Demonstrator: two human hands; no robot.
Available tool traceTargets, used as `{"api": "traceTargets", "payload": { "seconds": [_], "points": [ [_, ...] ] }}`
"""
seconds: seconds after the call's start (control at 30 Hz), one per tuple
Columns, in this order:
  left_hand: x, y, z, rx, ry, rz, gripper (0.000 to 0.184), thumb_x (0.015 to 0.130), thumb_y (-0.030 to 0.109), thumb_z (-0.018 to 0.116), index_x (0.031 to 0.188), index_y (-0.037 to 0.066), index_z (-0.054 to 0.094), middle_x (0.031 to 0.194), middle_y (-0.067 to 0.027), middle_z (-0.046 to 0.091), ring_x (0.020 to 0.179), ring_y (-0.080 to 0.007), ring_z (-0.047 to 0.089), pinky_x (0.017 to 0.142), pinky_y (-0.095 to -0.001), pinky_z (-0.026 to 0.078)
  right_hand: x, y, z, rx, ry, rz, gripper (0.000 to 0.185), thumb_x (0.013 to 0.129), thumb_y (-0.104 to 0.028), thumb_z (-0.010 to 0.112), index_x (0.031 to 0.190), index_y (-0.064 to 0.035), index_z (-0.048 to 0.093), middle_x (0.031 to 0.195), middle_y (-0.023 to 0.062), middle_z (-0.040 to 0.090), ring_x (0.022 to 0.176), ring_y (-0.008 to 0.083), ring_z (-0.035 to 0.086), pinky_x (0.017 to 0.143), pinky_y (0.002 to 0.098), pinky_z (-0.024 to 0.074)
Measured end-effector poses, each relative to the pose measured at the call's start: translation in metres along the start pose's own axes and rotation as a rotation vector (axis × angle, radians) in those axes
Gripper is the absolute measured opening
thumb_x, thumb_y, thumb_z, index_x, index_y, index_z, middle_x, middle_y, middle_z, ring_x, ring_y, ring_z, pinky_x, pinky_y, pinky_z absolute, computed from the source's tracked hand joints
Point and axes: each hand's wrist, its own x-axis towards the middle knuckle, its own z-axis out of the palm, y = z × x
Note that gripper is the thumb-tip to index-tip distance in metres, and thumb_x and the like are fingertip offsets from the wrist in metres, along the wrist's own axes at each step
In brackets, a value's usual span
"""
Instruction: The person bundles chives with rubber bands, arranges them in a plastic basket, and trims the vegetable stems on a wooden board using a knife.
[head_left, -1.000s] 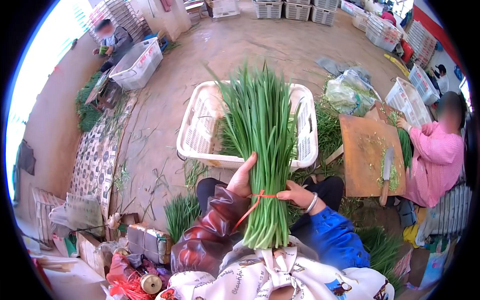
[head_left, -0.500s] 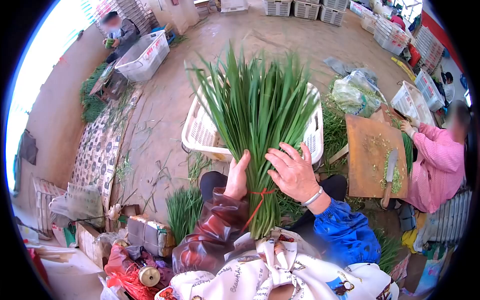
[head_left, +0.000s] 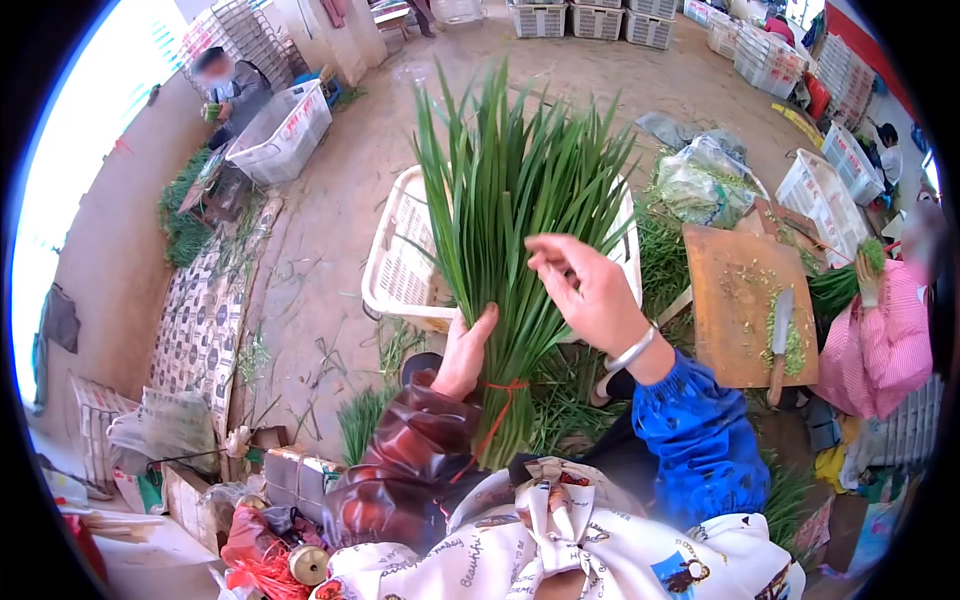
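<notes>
The long, green leafy bundle (head_left: 515, 225), before the white plastic-mesh basket (head_left: 395, 262), looks light, floppy-tipped and easily bruised, best held near its thin red tie (head_left: 507, 386); the left hand (head_left: 464, 352) clasps its side, while the right hand's (head_left: 592, 297) fingers half-curl, any hold unclear.

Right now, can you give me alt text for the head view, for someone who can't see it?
The person's left hand holds a bundle of long green leaves tied low with a red band, while the right hand, half-curled, is raised over the leaves. Beyond stands a white basket; to the right, a knife lies on a board.
</notes>
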Motion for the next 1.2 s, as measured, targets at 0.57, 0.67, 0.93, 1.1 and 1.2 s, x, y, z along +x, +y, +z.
{"api": "traceTargets", "payload": {
  "seconds": [0.57,0.67,0.93,1.1,1.2],
  "points": [
    [-0.053,0.027,-0.117,0.455,0.025,-0.159,0.039,0.084,0.012,0.051,0.12,0.002,0.039,0.107,-0.0037,0.05,0.097,-0.0114,0.045,0.085,-0.0262,0.037,-0.036,0.044,0.118,1.296,-0.326,0.889,0.021,0.088,-0.024,0.046,0.089,-0.0042,0.052,0.055,-0.0026,0.05,0.044,0.0042,0.045,0.039,0.0157,0.0363],
    [-0.065,-0.005,-0.141,0.395,0.081,-0.251,0.038,0.084,0.012,0.051,0.119,0.002,0.04,0.106,-0.0034,0.05,0.095,-0.011,0.045,0.084,-0.0258,0.037,-0.069,0.067,0.154,1.793,-0.247,1.153,0.019,0.089,-0.023,0.044,0.083,-0.0067,0.052,0.053,-0.0068,0.043,0.042,0.0012,0.037,0.038,0.015,0.0318],
    [-0.066,-0.035,-0.155,0.473,0.161,-0.19,0.037,0.082,0.016,0.054,0.114,0.001,0.044,0.102,-0.0045,0.053,0.091,-0.0121,0.047,0.082,-0.0268,0.038,-0.074,0.076,0.078,0.584,-0.78,0.564,0.02,0.083,-0.017,0.046,0.073,-0.0054,0.058,0.05,-0.0003,0.049,0.042,0.0056,0.045,0.039,0.0206,0.0356],
    [-0.064,-0.037,-0.138,0.816,0.153,-0.097,0.043,0.078,0.03,0.056,0.111,0.004,0.045,0.093,-0.016,0.058,0.087,-0.0275,0.056,0.076,-0.0333,0.042,-0.082,0.074,0.059,0.012,-1.034,0.137,0.025,0.074,-0.017,0.055,0.095,-0.0026,0.055,0.078,0.0113,0.06,0.069,0.0216,0.059,0.067,0.0304,0.0478],
    [-0.066,-0.019,-0.11,0.985,0.163,-0.174,0.042,0.078,0.031,0.056,0.108,0.005,0.046,0.094,-0.0184,0.057,0.089,-0.0315,0.055,0.075,-0.0351,0.042,-0.051,0.074,0.076,0.546,-0.477,0.597,0.019,0.086,-0.019,0.048,0.095,-0.0037,0.055,0.077,0.003,0.06,0.066,0.0089,0.057,0.058,0.0205,0.0442]
  ]
}}
